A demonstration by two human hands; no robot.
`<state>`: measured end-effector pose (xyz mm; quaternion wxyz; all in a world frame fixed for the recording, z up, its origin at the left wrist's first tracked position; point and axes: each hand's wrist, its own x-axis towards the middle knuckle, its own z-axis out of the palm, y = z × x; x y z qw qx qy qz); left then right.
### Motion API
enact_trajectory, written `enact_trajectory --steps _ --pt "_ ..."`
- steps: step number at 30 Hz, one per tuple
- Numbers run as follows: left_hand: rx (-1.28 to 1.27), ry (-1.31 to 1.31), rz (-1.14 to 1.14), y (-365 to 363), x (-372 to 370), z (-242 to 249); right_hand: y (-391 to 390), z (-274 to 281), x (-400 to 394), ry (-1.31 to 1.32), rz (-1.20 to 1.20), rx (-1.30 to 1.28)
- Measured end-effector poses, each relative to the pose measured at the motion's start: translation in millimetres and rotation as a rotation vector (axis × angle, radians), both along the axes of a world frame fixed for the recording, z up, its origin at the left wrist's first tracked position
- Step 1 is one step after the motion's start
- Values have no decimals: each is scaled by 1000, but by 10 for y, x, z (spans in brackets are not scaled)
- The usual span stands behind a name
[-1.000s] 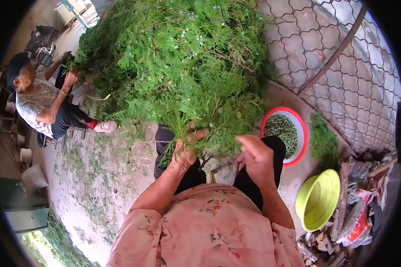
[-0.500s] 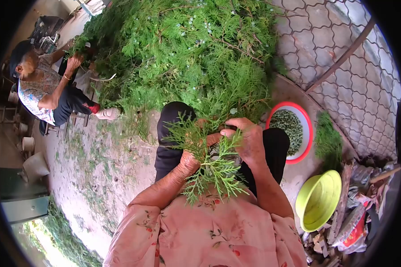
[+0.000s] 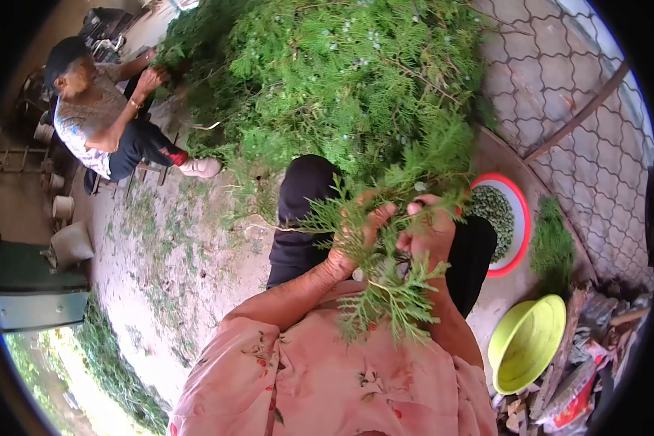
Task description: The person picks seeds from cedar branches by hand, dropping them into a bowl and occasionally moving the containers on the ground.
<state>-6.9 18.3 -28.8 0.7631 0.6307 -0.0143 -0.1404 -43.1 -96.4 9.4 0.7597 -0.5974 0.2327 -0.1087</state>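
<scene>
My left hand (image 3: 357, 236) is closed around a leafy conifer branch (image 3: 392, 298), with green sprays fanning out over the wrist and down toward my shirt. Close by on the right, my right hand (image 3: 434, 229) has its fingers curled in among the same foliage. Whatever those fingers pinch is too small or hidden to make out. Just beyond both hands rises a big heap of cut conifer branches (image 3: 356, 94), dotted with small pale green cones. Beside my right knee stands a white basin with a red rim (image 3: 523, 240), holding many small green cones (image 3: 493, 218).
A yellow-green basin (image 3: 527, 345) sits at lower right, near firewood and scraps (image 3: 581, 378). A clump of green sprigs (image 3: 551, 236) lies beside the red-rimmed basin. At upper left a seated person (image 3: 98, 109) handles branches at the heap. Leaf bits litter the ground (image 3: 145, 291).
The whole view has shifted, so the scene sits further right. My right hand has turned and curled in among the sprays; my left hand still holds the branch.
</scene>
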Motion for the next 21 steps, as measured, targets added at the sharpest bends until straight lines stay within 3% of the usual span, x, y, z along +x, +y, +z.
enact_trajectory --steps 3,4,6,7,8,11,13,14,15,18,19,20,21 --pt "-333 234 -31 -15 -47 273 7 18 -10 22 -70 -14" --pt "-94 82 -24 -9 -13 114 -2 18 -25 -17 -66 23" --pt "-689 362 -138 45 -56 146 8 61 -47 -3 -132 22" --pt "-767 441 -121 11 -20 138 -3 72 -60 1 -131 35" --pt "-765 443 -138 -25 -22 145 -28 83 -71 5 -127 50" --pt "-180 238 -88 -99 0 173 -91 91 -110 -47 -133 48" --pt "-243 292 -74 -138 8 -33 -126 11 -136 -99 -145 13" --pt "-307 346 -47 -169 -2 -34 -150 -99 -131 -203 -152 -340" --pt "-292 210 -33 -182 -36 -5 -170 -182 -128 -302 -152 -694" --pt "-194 101 -74 -101 46 -354 -186 -287 -149 -422 -128 -518" --pt "-167 166 -139 -82 -64 126 -192 -289 -148 -423 -131 -515" --pt "-164 166 -142 -113 -92 287 -204 -285 -146 -492 -130 -586" --pt "-387 303 -122 -166 -115 389 -222 -276 -144 -559 -129 -657"
